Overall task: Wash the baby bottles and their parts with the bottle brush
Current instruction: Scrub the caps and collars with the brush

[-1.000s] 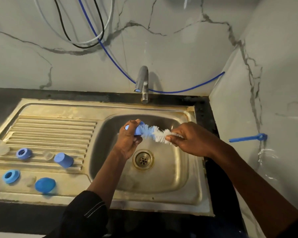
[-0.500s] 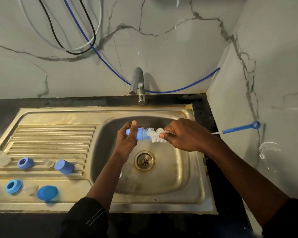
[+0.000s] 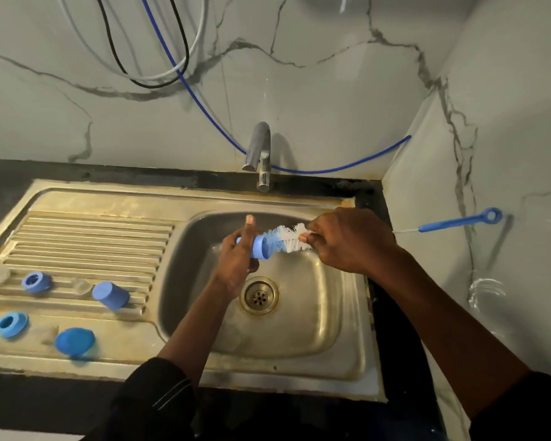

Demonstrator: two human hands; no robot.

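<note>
We are gripping a blue bottle cap (image 3: 259,247) in our left hand (image 3: 237,262), fingers curled round it, its open mouth facing right above the sink basin (image 3: 315,319). Our right hand (image 3: 347,241) is pinching the bottle brush (image 3: 288,238) just behind its white bristles, whose tip is sitting in the cap's mouth. The brush's blue handle is pointing rightward at the wall. On the draining board (image 3: 93,230) to the left, an upper blue ring (image 3: 35,282), a second cap (image 3: 110,295), a lower blue ring (image 3: 11,324) and a blue dome (image 3: 75,342) are lying apart. The tap (image 3: 260,154) is standing behind the basin.
</note>
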